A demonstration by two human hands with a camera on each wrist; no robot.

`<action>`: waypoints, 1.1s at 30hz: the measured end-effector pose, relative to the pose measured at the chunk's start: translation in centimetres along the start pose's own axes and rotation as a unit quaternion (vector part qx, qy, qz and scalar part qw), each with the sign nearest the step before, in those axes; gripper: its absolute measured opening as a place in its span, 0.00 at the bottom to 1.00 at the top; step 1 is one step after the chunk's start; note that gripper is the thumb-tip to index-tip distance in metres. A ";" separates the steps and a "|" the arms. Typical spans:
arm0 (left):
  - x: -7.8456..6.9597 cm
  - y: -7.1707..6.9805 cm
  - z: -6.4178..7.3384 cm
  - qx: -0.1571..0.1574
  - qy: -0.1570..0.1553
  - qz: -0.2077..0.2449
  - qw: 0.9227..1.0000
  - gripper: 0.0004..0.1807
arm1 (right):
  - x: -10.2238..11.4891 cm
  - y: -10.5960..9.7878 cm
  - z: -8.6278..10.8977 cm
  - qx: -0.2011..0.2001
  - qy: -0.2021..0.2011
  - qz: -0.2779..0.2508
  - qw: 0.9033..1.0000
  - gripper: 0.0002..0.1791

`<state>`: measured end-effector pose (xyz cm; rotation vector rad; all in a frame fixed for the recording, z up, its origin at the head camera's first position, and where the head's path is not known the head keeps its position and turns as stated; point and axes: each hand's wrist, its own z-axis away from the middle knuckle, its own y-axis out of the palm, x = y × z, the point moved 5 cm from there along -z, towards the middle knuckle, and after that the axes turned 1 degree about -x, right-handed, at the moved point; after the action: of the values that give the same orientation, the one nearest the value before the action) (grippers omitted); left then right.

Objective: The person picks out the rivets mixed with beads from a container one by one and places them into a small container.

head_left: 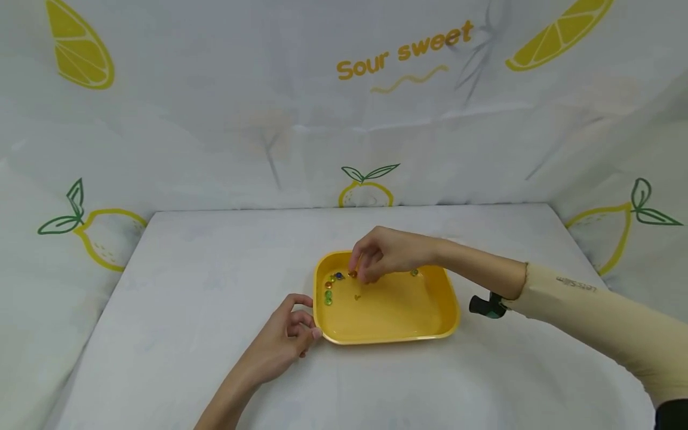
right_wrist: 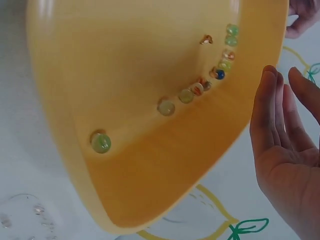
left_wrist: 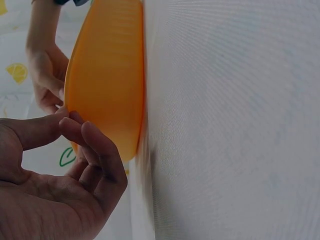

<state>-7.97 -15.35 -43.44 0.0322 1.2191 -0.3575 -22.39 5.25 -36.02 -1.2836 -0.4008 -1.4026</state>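
Observation:
My left hand (head_left: pixel 285 334) pinches the near left rim of a yellow tray (head_left: pixel 398 310) between thumb and fingertips; the left wrist view shows the tray (left_wrist: pixel 107 75) side-on. Over the tray's far side is my right hand (head_left: pixel 392 254), fingers bent downward in the head view. In the right wrist view the right hand (right_wrist: pixel 287 140) holds nothing, its thumb apart from its fingers. Glass marbles line the tray's edge, among them a green marble (right_wrist: pixel 101 143) alone in one corner, a pale marble (right_wrist: pixel 166 107) and a blue marble (right_wrist: pixel 220 74). A small gold-and-white piece (right_wrist: pixel 206 39) lies on the tray floor.
The tray stands on a white-covered table (head_left: pixel 204 269). Behind it hangs a white cloth (head_left: pixel 215 119) printed with lemons and lettering. A small black device (head_left: pixel 486 306) sits at my right wrist, below a beige sleeve (head_left: pixel 586 322). Shiny clear bits (right_wrist: pixel 39 209) show beyond the tray.

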 end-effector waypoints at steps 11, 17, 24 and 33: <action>0.0 0.1 -0.1 0.005 0.006 0.003 1.000 0.28 | -1.2 1.5 -0.9 0.041 0.060 -0.015 0.997 0.17; 0.0 0.1 0.0 0.004 0.004 0.005 1.000 0.29 | -1.9 2.1 -1.1 0.051 0.092 -0.031 0.994 0.16; 0.0 0.2 -0.1 0.002 0.002 0.005 1.000 0.28 | -2.9 2.5 -1.4 0.048 0.115 -0.030 0.992 0.14; 0.1 0.1 0.0 0.001 0.003 0.000 1.000 0.28 | -3.9 2.7 -1.9 0.050 0.121 -0.036 0.991 0.12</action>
<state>-7.92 -15.27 -43.55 0.0358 1.2252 -0.3586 -21.81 4.79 -41.13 -1.0135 -0.3493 -1.5586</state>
